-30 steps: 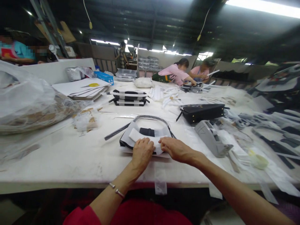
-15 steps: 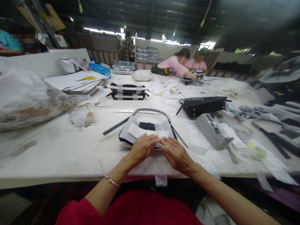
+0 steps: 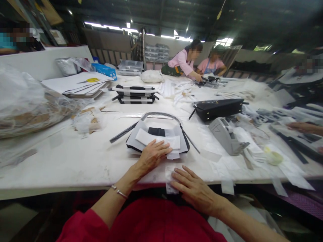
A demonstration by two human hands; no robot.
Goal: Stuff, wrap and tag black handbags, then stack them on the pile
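A black handbag (image 3: 156,132) lies before me, partly covered in pale sheet, its wrapped strap (image 3: 161,114) arching behind it. Across its front runs a white padding strip (image 3: 173,141). My left hand (image 3: 154,153) rests flat on that strip, fingers stretched out. Below the strip, a short translucent piece (image 3: 174,155) sticks to the bag's front. At the table's near edge my right hand (image 3: 193,188) is open, its spread fingertips touching a clear tape piece (image 3: 171,173) that overhangs the edge.
To the right stand a grey tape dispenser (image 3: 225,136) and another black bag (image 3: 219,109). Stacked wrapped bags (image 3: 136,94) sit behind. Yellow scissors (image 3: 92,80) lie on sheets at left, near a large plastic bag (image 3: 30,107). Co-workers (image 3: 183,60) work across the table; another person's hand (image 3: 306,127) shows at right.
My right hand has left the bag's front and moved down to the tape piece at the table edge. My left hand stays on the padding strip. Another person's hand has appeared at right.
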